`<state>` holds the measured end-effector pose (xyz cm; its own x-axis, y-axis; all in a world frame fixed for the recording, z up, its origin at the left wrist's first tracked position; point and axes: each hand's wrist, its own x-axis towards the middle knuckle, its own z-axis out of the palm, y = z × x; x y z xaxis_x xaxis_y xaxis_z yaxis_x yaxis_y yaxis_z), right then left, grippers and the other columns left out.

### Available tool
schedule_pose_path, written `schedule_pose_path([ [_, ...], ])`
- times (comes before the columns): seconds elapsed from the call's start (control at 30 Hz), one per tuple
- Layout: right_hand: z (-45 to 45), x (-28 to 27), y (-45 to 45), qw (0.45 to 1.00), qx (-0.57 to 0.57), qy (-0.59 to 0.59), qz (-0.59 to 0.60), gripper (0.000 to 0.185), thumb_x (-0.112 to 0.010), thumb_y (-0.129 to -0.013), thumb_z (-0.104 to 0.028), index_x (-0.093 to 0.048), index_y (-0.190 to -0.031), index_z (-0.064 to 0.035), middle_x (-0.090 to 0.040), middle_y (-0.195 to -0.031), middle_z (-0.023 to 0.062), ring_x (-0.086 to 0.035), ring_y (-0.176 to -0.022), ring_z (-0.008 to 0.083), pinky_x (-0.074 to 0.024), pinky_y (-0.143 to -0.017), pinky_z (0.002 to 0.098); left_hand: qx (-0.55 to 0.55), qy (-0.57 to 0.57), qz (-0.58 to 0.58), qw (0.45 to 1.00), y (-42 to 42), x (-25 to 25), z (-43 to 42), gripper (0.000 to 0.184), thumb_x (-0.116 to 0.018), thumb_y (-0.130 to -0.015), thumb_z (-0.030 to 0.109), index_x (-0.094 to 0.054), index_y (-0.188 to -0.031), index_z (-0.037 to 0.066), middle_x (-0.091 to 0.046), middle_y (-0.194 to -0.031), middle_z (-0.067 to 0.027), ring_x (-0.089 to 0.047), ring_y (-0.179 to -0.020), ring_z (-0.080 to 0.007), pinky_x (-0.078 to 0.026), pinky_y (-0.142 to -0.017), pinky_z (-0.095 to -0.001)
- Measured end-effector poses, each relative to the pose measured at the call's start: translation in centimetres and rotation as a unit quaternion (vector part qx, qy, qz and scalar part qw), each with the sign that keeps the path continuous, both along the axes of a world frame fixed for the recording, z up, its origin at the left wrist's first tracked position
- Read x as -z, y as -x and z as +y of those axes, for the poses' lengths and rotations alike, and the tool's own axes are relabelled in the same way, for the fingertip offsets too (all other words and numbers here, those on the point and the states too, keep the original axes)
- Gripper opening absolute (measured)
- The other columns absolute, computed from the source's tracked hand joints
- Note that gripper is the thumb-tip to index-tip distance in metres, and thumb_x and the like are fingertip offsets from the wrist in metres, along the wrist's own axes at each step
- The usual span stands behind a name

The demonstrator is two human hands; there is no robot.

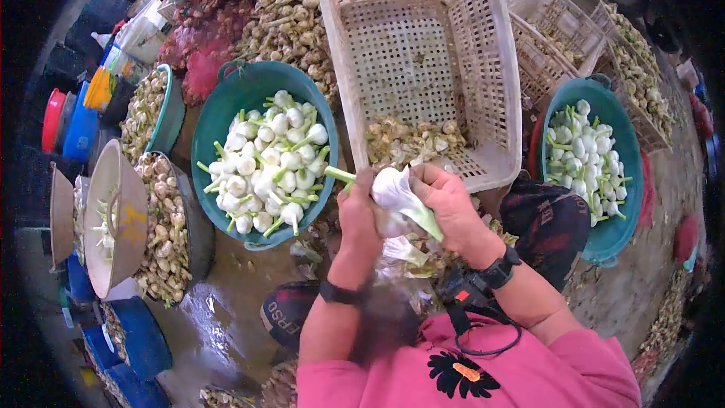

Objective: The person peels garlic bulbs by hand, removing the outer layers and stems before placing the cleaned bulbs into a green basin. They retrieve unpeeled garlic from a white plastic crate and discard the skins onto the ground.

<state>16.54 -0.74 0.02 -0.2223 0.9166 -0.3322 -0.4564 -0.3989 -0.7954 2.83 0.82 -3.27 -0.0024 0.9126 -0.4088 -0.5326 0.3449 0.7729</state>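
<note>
Above my lap, my left hand [359,211] is closed around a garlic bulb, and a cut green stem [340,174] pokes out on its left side. White skin of the garlic bulb [393,187] shows between my hands. My right hand [453,208] pinches a loose flap of the outer skin [425,219], which hangs down and to the right with a pale green tip. Below my hands lies more peeled garlic skin [404,251], partly blurred. A large white perforated crate [408,53] stands just beyond my hands, with brownish peelings [415,140] at its near end.
Green tubs of clean white garlic stand left [263,75] and right [596,91]. Unpeeled garlic [291,19] is heaped behind the left tub, beside red mesh sacks [200,45]. A dark tub of garlic [198,242] and blue containers [143,332] line the left. More crates [555,23] stand back right.
</note>
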Motion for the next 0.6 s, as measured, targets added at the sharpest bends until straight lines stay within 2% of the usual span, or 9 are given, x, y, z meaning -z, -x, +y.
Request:
schedule_pose_path([
  [0.07, -0.5, -1.6, -2.4, 0.994, 0.008, -0.062, -0.095, 0.018, -0.050, -0.093, -0.014, -0.061, -0.099, -0.0020, -0.065, -0.092, 0.0073, -0.061, -0.077, 0.0141, -0.0485, -0.070, 0.0240, -0.052, 0.018, -0.150, 0.987, 1.5, 0.9, 0.4, 0.036, -0.044, -0.091, 0.032, -0.056, -0.105, 0.001, -0.065, -0.087, -0.0128, -0.063, -0.073, -0.0225, -0.054, -0.064, -0.0367],
  [0.17, -1.0, -3.0, -6.3, 0.998, 0.050, -0.010, 0.047, 0.017, -0.053, -0.090, -0.012, -0.062, -0.099, -0.0001, -0.066, -0.092, 0.0086, -0.062, -0.079, 0.0159, -0.0491, -0.071, 0.0255, -0.026, -0.006, -0.290, 0.957, 5.1, 1.6, 1.6, 0.041, -0.037, -0.093, 0.040, -0.056, -0.102, 0.004, -0.064, -0.093, -0.0174, -0.064, -0.072, -0.0299, -0.054, -0.056, -0.0433],
  [0.2, -1.2, -1.5, -6.0, 0.993, 0.051, 0.027, -0.099, 0.019, -0.053, -0.087, -0.010, -0.061, -0.101, 0.0009, -0.068, -0.092, 0.0088, -0.064, -0.081, 0.0186, -0.0500, -0.073, 0.0289, -0.014, -0.016, -0.294, 0.956, 4.9, 1.1, 1.4, 0.042, -0.037, -0.093, 0.042, -0.056, -0.102, 0.005, -0.064, -0.095, -0.0178, -0.064, -0.074, -0.0314, -0.055, -0.056, -0.0445],
  [0.23, -2.0, 2.7, -6.2, 0.945, -0.074, -0.106, -0.302, 0.018, -0.052, -0.084, -0.008, -0.062, -0.095, -0.0007, -0.067, -0.087, 0.0145, -0.067, -0.074, 0.0242, -0.0536, -0.055, 0.0301, 0.004, -0.024, -0.301, 0.953, 4.4, 0.8, 1.3, 0.043, -0.037, -0.093, 0.044, -0.056, -0.103, 0.006, -0.064, -0.096, -0.0182, -0.065, -0.077, -0.0330, -0.055, -0.057, -0.0456],
  [0.3, -4.8, 7.3, -4.6, 0.776, -0.306, -0.242, -0.496, 0.014, -0.057, -0.079, -0.014, -0.065, -0.085, -0.0048, -0.063, -0.093, 0.0141, -0.060, -0.086, 0.0316, -0.0488, -0.074, 0.0380, 0.020, 0.021, -0.326, 0.945, 3.2, 0.5, 1.2, 0.042, -0.037, -0.093, 0.044, -0.056, -0.104, 0.008, -0.064, -0.097, -0.0187, -0.064, -0.079, -0.0359, -0.055, -0.058, -0.0466],
  [0.33, -6.1, 7.8, -3.4, 0.600, -0.373, -0.299, -0.641, 0.015, -0.060, -0.078, -0.019, -0.064, -0.081, -0.0050, -0.061, -0.094, 0.0144, -0.059, -0.086, 0.0326, -0.0484, -0.071, 0.0412, 0.016, 0.035, -0.313, 0.949, 2.6, 0.1, 1.4, 0.042, -0.037, -0.093, 0.044, -0.056, -0.104, 0.008, -0.064, -0.097, -0.0187, -0.064, -0.079, -0.0362, -0.055, -0.058, -0.0461],
  [0.37, -6.4, 8.1, -2.9, 0.704, -0.274, -0.327, -0.569, 0.016, -0.062, -0.076, -0.021, -0.064, -0.079, -0.0054, -0.060, -0.095, 0.0150, -0.058, -0.087, 0.0355, -0.0471, -0.071, 0.0457, 0.011, 0.048, -0.300, 0.953, 1.9, -0.4, 1.6, 0.041, -0.037, -0.093, 0.043, -0.056, -0.104, 0.008, -0.064, -0.097, -0.0188, -0.064, -0.078, -0.0365, -0.055, -0.058, -0.0457],
  [0.43, -6.1, 8.1, -3.7, 0.772, -0.340, -0.194, -0.501, 0.018, -0.061, -0.077, -0.022, -0.063, -0.079, -0.0042, -0.061, -0.092, 0.0159, -0.057, -0.083, 0.0376, -0.0462, -0.070, 0.0471, 0.013, 0.014, -0.206, 0.978, -0.4, -1.2, 2.7, 0.039, -0.039, -0.093, 0.040, -0.056, -0.102, 0.006, -0.064, -0.089, -0.0160, -0.065, -0.075, -0.0303, -0.056, -0.062, -0.0436],
  [0.6, -3.1, 8.0, -4.4, 0.760, -0.253, -0.240, -0.549, 0.024, -0.059, -0.080, -0.025, -0.064, -0.088, -0.0029, -0.063, -0.088, 0.0176, -0.060, -0.082, 0.0356, -0.0474, -0.073, 0.0428, 0.189, -0.009, -0.216, 0.958, -13.9, -5.7, 5.5, 0.042, -0.042, -0.092, 0.038, -0.054, -0.111, 0.003, -0.061, -0.106, -0.0133, -0.060, -0.096, -0.0269, -0.049, -0.083, -0.0406],
])
